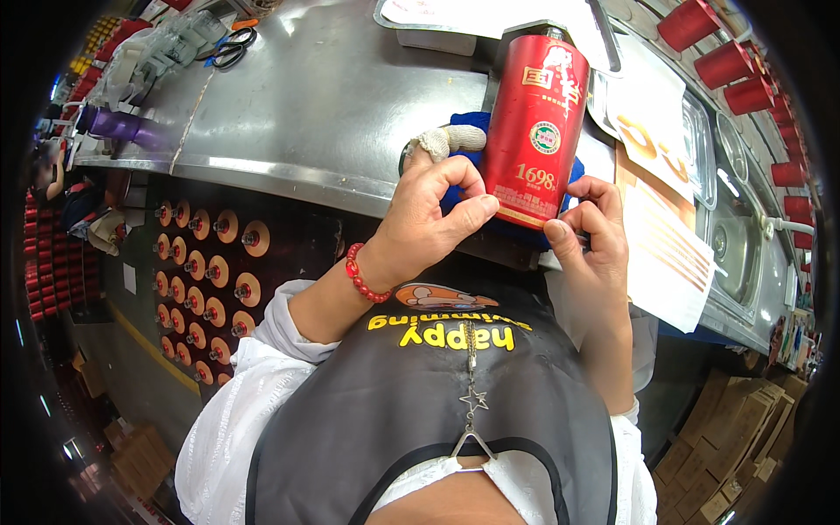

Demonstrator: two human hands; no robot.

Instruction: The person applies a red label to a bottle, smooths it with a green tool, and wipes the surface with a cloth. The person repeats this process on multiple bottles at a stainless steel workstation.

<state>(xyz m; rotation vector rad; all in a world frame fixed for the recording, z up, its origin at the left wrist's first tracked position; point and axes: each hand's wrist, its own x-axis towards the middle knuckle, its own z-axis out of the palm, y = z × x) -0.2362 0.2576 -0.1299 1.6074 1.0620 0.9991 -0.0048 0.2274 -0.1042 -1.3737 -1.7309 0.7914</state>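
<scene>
A red label (pixel 535 114) with gold and white print lies along a bottle (pixel 555 31), whose dark edge shows at the far end. The bottle rests tilted over a blue cloth (pixel 472 121) at the bench's front edge. My left hand (pixel 430 206) is closed with thumb and fingers at the label's near left corner. Whitish fabric covers (pixel 451 140) sit on some of its fingers. At the near right corner, my right hand (pixel 597 232) pinches with bent fingers and thumb. The fingertips behind the label are partly hidden.
The steel bench (pixel 332 87) holds black scissors (pixel 232 48) at the far left and a white tray (pixel 612 35) at the back. Printed sheets (pixel 661 254) lie on the right, before a sink (pixel 735 254). Several capped bottles (pixel 210 306) stand below left; cardboard boxes (pixel 735 429) lie lower right.
</scene>
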